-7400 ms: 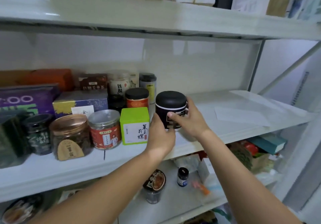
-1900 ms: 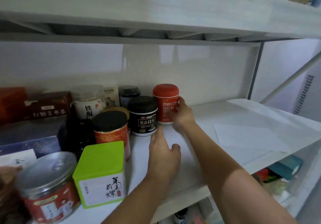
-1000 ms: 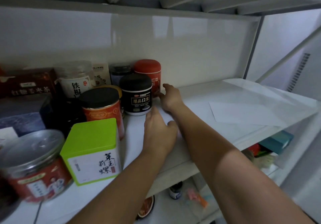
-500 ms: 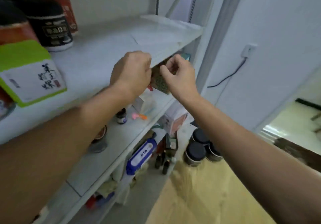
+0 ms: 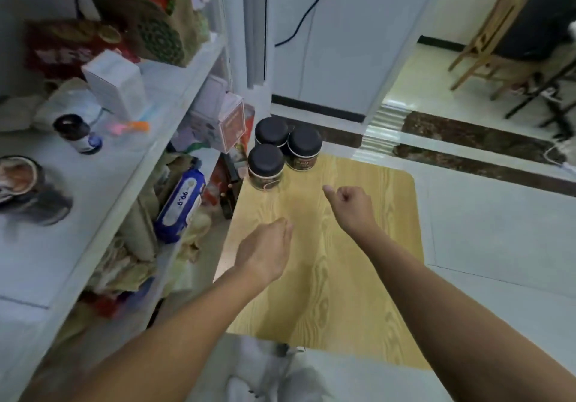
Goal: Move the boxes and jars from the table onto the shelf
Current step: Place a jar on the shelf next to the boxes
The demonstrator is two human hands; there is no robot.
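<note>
Three black-lidded jars stand close together at the far left corner of a small light-wood table [image 5: 358,277]: the nearest jar [image 5: 266,166], one behind it [image 5: 271,132] and one to the right [image 5: 304,148]. My left hand [image 5: 265,250] hovers over the table, empty, fingers loosely together. My right hand [image 5: 349,203] is further ahead, loosely curled with the thumb out, holding nothing, a short way right of the jars. The white shelf [image 5: 187,68] rises on the left.
The lower shelf boards hold a white box [image 5: 117,85], a small dark bottle [image 5: 76,133], a tin [image 5: 21,183], bags and a blue wipes pack [image 5: 182,203]. A wooden chair [image 5: 492,40] stands in the room beyond. White tiled floor [image 5: 498,230] surrounds the table.
My view has swung down from the upper shelf, where the red jar was left, to the table. Both hands came away from the shelf edge and dropped over the tabletop.
</note>
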